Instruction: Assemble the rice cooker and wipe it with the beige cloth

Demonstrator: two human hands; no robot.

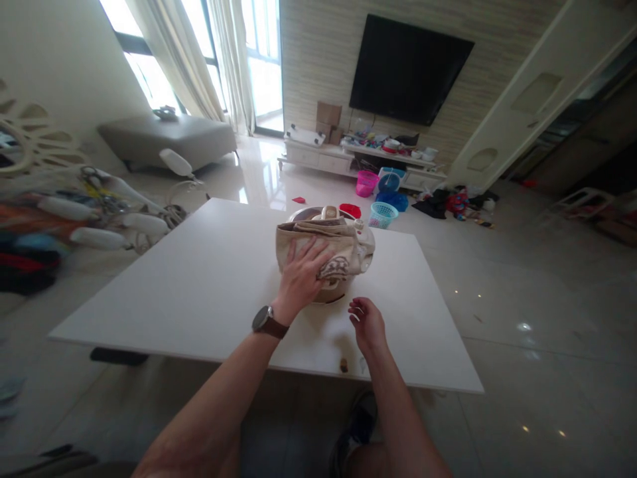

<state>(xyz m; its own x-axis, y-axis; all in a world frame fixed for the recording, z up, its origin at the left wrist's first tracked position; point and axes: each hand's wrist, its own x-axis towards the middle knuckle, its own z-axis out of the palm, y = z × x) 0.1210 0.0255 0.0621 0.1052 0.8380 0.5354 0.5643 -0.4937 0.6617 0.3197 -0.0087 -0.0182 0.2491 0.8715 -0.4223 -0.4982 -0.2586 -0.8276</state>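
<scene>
A round electric cooker with a beige and brown body stands on the white table. Over its top and front lies a folded beige cloth with a dark printed pattern, hiding much of the lid. My left hand rests flat on the cloth with fingers spread, pressing against the cooker's near side. To the right and nearer to me, my right hand hovers over the table, its fingers loosely bent and apart, with nothing visible in it. It does not touch the cooker.
A small brown spot or object is at the table's near edge. Beyond the table are a pink basket, a light-blue basket and a red item on the floor. A white multi-armed lamp-like fixture stands left.
</scene>
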